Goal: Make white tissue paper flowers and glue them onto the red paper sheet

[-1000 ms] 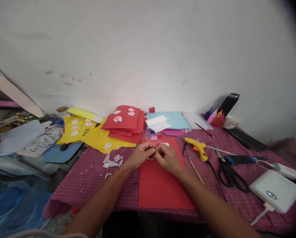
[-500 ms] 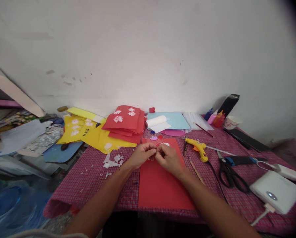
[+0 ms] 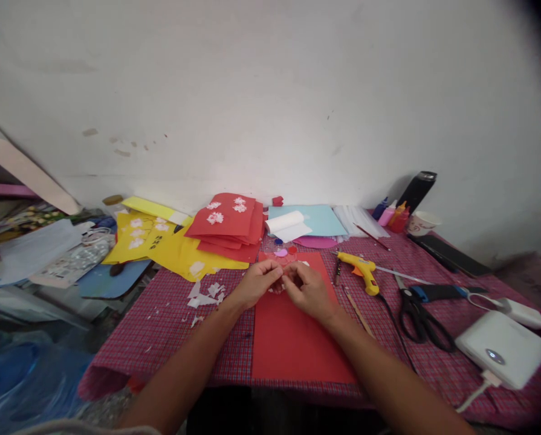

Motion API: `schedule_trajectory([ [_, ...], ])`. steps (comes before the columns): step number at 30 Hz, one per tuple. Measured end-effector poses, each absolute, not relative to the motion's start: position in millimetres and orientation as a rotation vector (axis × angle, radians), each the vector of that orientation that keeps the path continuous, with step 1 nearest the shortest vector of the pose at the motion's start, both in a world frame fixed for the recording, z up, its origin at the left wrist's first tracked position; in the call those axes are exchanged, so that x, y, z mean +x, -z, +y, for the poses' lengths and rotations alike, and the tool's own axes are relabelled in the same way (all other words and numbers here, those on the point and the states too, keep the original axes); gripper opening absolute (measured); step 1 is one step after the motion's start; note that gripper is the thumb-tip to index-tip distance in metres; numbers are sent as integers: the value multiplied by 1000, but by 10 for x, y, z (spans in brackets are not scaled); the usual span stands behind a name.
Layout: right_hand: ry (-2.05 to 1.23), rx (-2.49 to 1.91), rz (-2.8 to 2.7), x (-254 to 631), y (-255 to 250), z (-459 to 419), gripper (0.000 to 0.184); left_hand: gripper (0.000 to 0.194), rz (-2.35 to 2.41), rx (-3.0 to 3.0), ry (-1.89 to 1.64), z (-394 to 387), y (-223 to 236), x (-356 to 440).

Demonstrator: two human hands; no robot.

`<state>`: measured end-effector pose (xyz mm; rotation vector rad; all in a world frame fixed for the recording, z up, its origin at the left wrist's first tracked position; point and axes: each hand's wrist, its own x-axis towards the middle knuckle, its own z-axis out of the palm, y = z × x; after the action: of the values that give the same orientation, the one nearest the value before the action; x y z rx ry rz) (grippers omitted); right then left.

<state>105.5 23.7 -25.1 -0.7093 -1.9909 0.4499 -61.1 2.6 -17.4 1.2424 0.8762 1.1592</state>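
Observation:
Over the upper part of a red paper sheet (image 3: 297, 344), my left hand (image 3: 256, 283) and my right hand (image 3: 307, 289) meet at the fingertips. Both are closed in a pinch. Whatever they hold is too small and covered to name, though a whitish speck shows under the fingers. Just beyond them are small dabs of blue, pink (image 3: 280, 253) and red paint, seemingly in a clear palette. Torn white paper scraps (image 3: 205, 295) lie left of the sheet on the checked tablecloth (image 3: 161, 332).
At the back stand stacked red papers with white blossoms (image 3: 225, 217), yellow papers (image 3: 184, 248) and a white paper roll (image 3: 285, 222). To the right are a yellow glue gun (image 3: 359, 269), black scissors (image 3: 417, 317), a white power bank (image 3: 503, 349), paint bottles (image 3: 390, 214), a paper cup (image 3: 422, 223) and a black flask (image 3: 416, 193).
My fingertips have shifted slightly, with the right fingers a little lower and looser against the left. The objects on the table stay where they were.

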Motion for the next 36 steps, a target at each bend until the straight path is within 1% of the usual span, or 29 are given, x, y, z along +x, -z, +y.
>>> schedule_trajectory([
  [3, -441, -714, -1986, 1052, 254, 237, 1, 32, 887, 1231, -1153, 26, 178, -611],
  [6, -475, -691, -1986, 1049, 240, 232, 8, 32, 892, 1236, -1155, 30, 187, -612],
  [12, -506, -679, -2003, 1052, 247, 239, 11, 30, 894, 1231, -1153, 36, 203, -612],
  [25, -513, -720, -1991, 1054, 243, 230, 8, 32, 892, 1261, -1148, 24, 180, -614],
  [36, -442, -751, -2017, 1056, 265, 243, 12, 27, 930, 1400, -1098, 0, 150, -610],
])
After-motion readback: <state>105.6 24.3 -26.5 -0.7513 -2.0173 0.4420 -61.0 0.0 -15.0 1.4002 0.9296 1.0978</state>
